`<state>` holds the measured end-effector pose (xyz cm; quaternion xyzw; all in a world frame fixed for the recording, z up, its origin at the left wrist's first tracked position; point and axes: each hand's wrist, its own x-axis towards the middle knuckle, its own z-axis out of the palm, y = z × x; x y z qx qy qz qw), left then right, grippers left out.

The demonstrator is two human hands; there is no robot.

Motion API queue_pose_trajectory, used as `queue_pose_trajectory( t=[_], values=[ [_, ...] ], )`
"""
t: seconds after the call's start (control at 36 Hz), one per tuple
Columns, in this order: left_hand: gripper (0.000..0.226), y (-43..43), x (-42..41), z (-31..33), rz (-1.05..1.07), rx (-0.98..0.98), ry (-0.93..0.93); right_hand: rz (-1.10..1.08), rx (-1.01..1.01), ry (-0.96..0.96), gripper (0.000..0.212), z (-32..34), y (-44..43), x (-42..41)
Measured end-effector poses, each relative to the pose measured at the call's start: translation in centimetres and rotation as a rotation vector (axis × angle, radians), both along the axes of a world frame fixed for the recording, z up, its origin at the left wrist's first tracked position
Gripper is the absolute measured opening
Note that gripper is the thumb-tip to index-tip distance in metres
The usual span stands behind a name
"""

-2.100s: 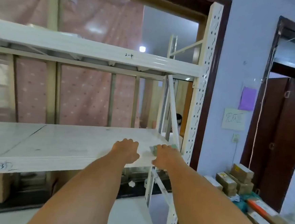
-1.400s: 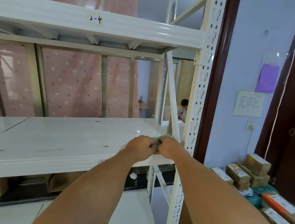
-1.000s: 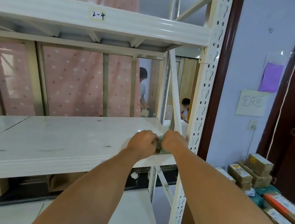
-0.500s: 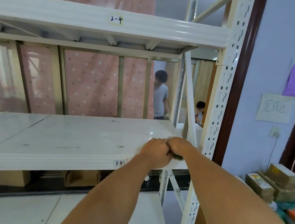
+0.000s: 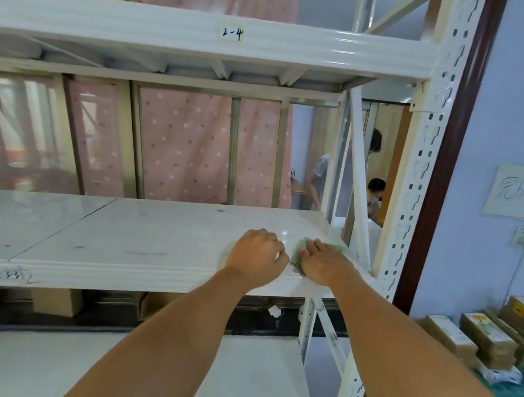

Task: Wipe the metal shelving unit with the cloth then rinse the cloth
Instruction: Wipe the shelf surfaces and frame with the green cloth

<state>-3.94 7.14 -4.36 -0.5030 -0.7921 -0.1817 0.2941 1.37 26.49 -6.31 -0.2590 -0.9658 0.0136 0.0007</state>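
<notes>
Head view: right hand (image 5: 321, 262) lies flat, fingers straight, pressing the thin green cloth (image 5: 338, 247) under it onto the glossy white metal shelving unit (image 5: 144, 242). The perforated white upright (image 5: 410, 210) is just right of it. Left hand (image 5: 256, 254) sits beside the cloth's left edge, fingers curled; can't tell if it pinches the edge.

You're in a stockroom or packing room. A tall metal shelving unit (image 5: 418, 185) fills the view, its beam bearing a handwritten label (image 5: 230, 33), "2-4". Cardboard cartons (image 5: 56, 301) sit beneath it, taped parcels (image 5: 488, 338) are stacked on the floor by the wall, and a handwritten paper sign (image 5: 518, 192) hangs above them.
</notes>
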Motion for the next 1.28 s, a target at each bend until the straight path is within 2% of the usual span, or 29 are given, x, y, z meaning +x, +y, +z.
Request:
queue_pose_trajectory(
  t=[0.11, 0.19, 0.28, 0.33, 0.61, 0.72, 0.86, 1.03, 1.28],
  values=[
    [0.034, -0.6, -0.7, 1.0, -0.065, 0.101, -0.346, 0.048, 0.001, 0.003, 0.086, 0.2, -2.7, -0.9],
    [0.038, -0.6, -0.4, 1.7, -0.115, 0.108, -0.597, 0.082, -0.025, 0.035, 0.071, 1.4, -6.9, -1.3],
    [0.041, -1.3, -0.6, 1.4, -0.090, -0.039, -0.709, 0.054, -0.075, 0.051, 0.070, 1.8, -10.0, -2.4],
    [0.043, -2.3, -1.5, 0.8, -0.070, -0.055, -0.727, 0.038, -0.082, 0.027, 0.073, 1.9, -11.5, -3.2],
    [0.045, -10.8, -7.1, 0.0, -0.002, 0.010, -0.628, 0.076, -0.088, 0.020, 0.065, 2.5, -20.8, -7.7],
    [0.041, -16.1, -9.0, 0.5, 0.046, 0.007, -0.506, 0.127, -0.075, 0.058, 0.061, 2.6, -25.1, -10.1],
    [0.029, -23.5, -12.4, 0.5, 0.221, 0.115, -0.422, 0.203, -0.036, 0.064, 0.074, 1.9, -29.5, -13.2],
    [0.034, -33.7, -16.8, -0.7, 0.418, 0.057, -0.412, 0.161, -0.113, 0.082, 0.062, 1.9, -33.5, -15.1],
    [0.029, -43.4, -20.1, -1.2, 0.446, 0.156, -0.302, 0.202, -0.105, 0.106, 0.060, 1.8, -41.6, -18.6]
  ],
)
